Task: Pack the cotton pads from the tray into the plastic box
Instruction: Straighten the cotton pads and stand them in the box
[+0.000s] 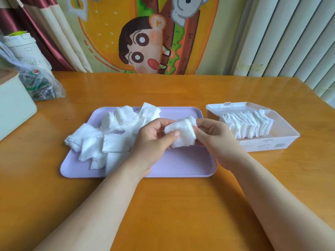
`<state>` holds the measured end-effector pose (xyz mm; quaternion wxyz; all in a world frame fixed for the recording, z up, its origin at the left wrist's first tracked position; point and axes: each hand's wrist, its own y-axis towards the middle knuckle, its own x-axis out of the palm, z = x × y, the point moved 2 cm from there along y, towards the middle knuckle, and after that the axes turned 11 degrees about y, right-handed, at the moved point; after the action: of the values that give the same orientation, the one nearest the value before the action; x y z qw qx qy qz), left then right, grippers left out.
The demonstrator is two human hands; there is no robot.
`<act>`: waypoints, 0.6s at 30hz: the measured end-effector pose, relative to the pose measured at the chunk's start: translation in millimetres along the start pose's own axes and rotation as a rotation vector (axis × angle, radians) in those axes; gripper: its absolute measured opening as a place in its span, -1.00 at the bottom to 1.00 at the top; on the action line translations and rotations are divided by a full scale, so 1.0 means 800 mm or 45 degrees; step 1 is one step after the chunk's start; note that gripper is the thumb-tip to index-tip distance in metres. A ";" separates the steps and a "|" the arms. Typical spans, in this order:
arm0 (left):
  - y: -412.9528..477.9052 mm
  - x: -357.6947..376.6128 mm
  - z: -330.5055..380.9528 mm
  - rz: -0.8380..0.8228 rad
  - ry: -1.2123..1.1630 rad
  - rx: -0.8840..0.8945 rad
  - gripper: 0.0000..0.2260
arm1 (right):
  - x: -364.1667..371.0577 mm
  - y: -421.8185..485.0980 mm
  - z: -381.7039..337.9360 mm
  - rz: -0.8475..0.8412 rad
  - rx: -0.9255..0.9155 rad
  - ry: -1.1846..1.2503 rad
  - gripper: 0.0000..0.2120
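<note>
Over the lilac tray [181, 163], the left hand [154, 142] and right hand [215, 138] pinch a small stack of cotton pads [183, 134] between them. Loose pads [108, 134] heap on the tray's left half. To the right, the clear plastic box [282, 127] holds a row of pads [248, 124] standing on edge.

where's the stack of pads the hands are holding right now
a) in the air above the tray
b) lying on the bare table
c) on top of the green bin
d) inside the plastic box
a: both the left hand and the right hand pinch the stack of pads above the tray, short of the plastic box, which already holds a row of pads.
</note>
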<state>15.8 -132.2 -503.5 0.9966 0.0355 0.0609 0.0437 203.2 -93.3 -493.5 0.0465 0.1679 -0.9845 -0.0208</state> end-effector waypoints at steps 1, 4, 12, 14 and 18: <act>0.000 0.001 0.000 -0.015 -0.010 0.019 -0.84 | -0.001 0.000 0.000 0.009 0.004 -0.003 -0.81; -0.001 0.004 -0.001 -0.049 -0.048 0.064 -0.80 | -0.003 0.001 0.002 0.026 0.021 -0.018 -0.83; 0.001 0.001 -0.003 0.134 0.012 0.009 -0.79 | 0.002 -0.002 0.000 -0.130 0.006 -0.063 -0.77; 0.002 0.001 -0.004 0.164 0.045 0.001 -0.80 | 0.002 -0.002 0.000 -0.124 0.007 -0.040 -0.77; 0.003 0.000 -0.007 0.214 0.108 -0.007 -0.79 | 0.002 -0.003 -0.007 -0.175 0.066 0.049 -0.75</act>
<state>14.8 -129.9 -509.0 0.9860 0.0358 0.0999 0.1290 202.7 -96.1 -488.2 0.0594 0.2367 -0.9698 0.0049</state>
